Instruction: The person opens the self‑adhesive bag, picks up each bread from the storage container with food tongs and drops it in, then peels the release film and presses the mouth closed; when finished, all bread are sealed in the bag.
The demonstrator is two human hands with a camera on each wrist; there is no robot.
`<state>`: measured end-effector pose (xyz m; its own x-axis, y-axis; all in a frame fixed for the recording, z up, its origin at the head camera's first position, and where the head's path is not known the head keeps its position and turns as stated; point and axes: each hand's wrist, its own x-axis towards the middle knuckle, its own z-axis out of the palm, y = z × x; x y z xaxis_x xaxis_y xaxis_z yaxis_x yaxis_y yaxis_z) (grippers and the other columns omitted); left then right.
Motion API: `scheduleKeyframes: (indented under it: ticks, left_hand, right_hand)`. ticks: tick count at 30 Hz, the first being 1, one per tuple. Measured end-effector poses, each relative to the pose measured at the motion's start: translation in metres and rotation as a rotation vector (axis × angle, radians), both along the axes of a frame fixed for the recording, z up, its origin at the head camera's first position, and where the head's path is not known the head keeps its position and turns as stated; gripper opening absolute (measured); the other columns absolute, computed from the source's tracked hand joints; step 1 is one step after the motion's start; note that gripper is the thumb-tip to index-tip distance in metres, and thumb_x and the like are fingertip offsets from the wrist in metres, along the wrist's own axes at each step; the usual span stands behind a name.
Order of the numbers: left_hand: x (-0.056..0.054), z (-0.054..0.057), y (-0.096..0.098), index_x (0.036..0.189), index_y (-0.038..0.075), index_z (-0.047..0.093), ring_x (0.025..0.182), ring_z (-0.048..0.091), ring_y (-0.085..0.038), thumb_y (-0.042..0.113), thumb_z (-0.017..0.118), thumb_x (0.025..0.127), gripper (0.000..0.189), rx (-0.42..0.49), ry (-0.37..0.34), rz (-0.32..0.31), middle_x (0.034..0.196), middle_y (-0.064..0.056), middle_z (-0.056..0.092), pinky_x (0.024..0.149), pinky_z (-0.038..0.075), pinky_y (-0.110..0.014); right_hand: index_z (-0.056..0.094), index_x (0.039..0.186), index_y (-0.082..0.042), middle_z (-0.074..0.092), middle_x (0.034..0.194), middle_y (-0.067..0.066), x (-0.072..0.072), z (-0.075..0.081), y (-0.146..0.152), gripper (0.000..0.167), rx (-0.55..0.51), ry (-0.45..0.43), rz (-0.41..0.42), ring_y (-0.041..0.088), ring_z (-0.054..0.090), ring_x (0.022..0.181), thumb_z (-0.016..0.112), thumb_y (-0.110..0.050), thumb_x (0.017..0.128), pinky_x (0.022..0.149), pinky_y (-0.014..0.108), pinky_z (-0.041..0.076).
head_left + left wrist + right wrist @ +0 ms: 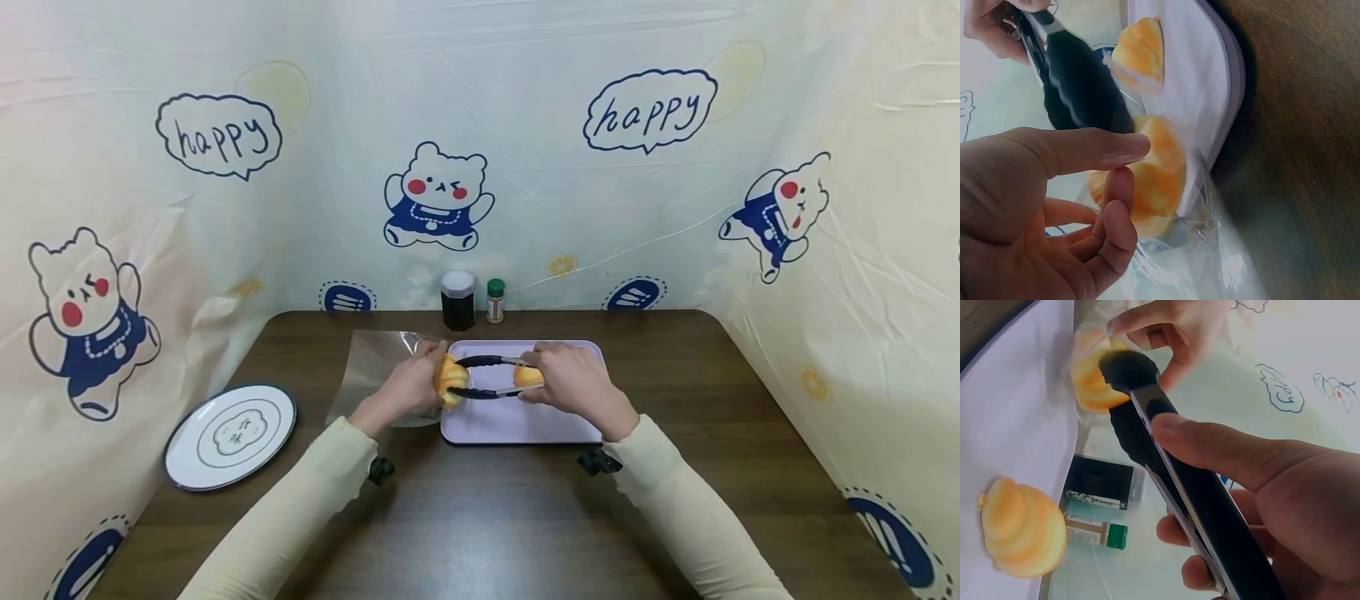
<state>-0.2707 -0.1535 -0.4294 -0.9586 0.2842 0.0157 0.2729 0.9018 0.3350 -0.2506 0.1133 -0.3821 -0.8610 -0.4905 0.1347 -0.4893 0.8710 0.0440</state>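
My left hand pinches the edge of a clear plastic bag between thumb and forefinger. In my right hand is a pair of tongs with black scalloped tips. The tips reach to a golden bread roll beside the left fingers, at the bag's mouth over the tray's left edge. Clear film overlaps part of this roll in the left wrist view. A second bread roll lies on the lilac tray, partly hidden by the tongs and right hand in the head view.
A white plate with a dark rim sits at the table's left. Behind the tray stand a dark jar with a pale lid and a small green-capped bottle. A printed curtain surrounds the brown table.
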Motion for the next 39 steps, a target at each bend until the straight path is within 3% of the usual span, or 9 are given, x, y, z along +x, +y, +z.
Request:
scheduleKeyframes:
  ticks: [6, 11, 18, 21, 25, 30, 39]
  left_hand:
    - [0.001, -0.001, -0.002, 0.153, -0.002, 0.033, 0.125, 0.055, -0.037, 0.016, 0.086, 0.070, 0.100, -0.047, 0.045, -0.010, 0.150, -0.021, 0.043, 0.098, 0.053, -0.052]
    - [-0.001, 0.000, -0.003, 0.153, -0.001, 0.034, 0.125, 0.055, -0.038, 0.014, 0.087, 0.068, 0.102, -0.016, 0.057, -0.007, 0.151, -0.022, 0.043, 0.102, 0.051, -0.050]
    - [-0.001, -0.001, -0.001, 0.154, 0.001, 0.034, 0.127, 0.055, -0.039, 0.012, 0.086, 0.068, 0.101, 0.012, 0.014, -0.026, 0.153, -0.019, 0.041, 0.104, 0.046, -0.059]
    - [-0.001, -0.002, -0.001, 0.154, 0.001, 0.033, 0.129, 0.053, -0.036, 0.011, 0.086, 0.069, 0.100, 0.003, -0.019, -0.030, 0.154, -0.017, 0.041, 0.106, 0.045, -0.058]
    - [-0.001, -0.001, -0.003, 0.156, 0.003, 0.029, 0.127, 0.053, -0.036, 0.009, 0.085, 0.069, 0.103, 0.021, -0.079, 0.006, 0.154, -0.018, 0.039, 0.105, 0.048, -0.051]
    - [-0.002, 0.002, -0.007, 0.157, 0.007, 0.027, 0.133, 0.048, -0.039, 0.009, 0.084, 0.072, 0.103, 0.065, -0.138, 0.041, 0.157, -0.019, 0.036, 0.106, 0.046, -0.055]
    - [0.000, 0.001, -0.008, 0.157, 0.007, 0.028, 0.134, 0.048, -0.039, 0.012, 0.086, 0.072, 0.103, 0.089, -0.143, 0.034, 0.158, -0.020, 0.036, 0.110, 0.042, -0.056]
  right_hand:
    - [0.074, 0.116, -0.019, 0.068, 0.088, -0.003, 0.001, -0.004, -0.004, 0.055, -0.022, 0.034, -0.030, 0.011, 0.053, 0.065, 0.082, -0.055, 0.075, 0.052, 0.025, 0.042]
    - [0.075, 0.113, -0.020, 0.067, 0.086, -0.004, 0.004, -0.002, -0.007, 0.052, -0.005, 0.046, -0.001, 0.010, 0.053, 0.063, 0.084, -0.052, 0.074, 0.051, 0.025, 0.044]
    - [0.076, 0.112, -0.019, 0.067, 0.087, -0.004, 0.008, 0.002, -0.011, 0.051, 0.029, 0.059, 0.024, 0.010, 0.054, 0.065, 0.085, -0.051, 0.073, 0.051, 0.025, 0.045]
    - [0.075, 0.113, -0.018, 0.067, 0.087, -0.003, 0.008, 0.002, -0.011, 0.052, 0.009, 0.041, 0.033, 0.010, 0.055, 0.065, 0.085, -0.051, 0.073, 0.051, 0.025, 0.045]
    - [0.074, 0.118, -0.018, 0.071, 0.096, -0.001, 0.004, -0.001, -0.005, 0.057, -0.042, -0.012, 0.039, 0.011, 0.059, 0.072, 0.083, -0.053, 0.074, 0.058, 0.027, 0.050]
    - [0.071, 0.125, -0.018, 0.073, 0.110, 0.003, -0.005, -0.007, 0.010, 0.065, -0.113, -0.059, 0.057, 0.015, 0.064, 0.083, 0.083, -0.054, 0.073, 0.069, 0.032, 0.055]
    - [0.070, 0.126, -0.019, 0.072, 0.108, 0.002, -0.014, -0.015, 0.019, 0.065, -0.109, -0.093, 0.074, 0.012, 0.058, 0.079, 0.082, -0.056, 0.074, 0.065, 0.029, 0.048]
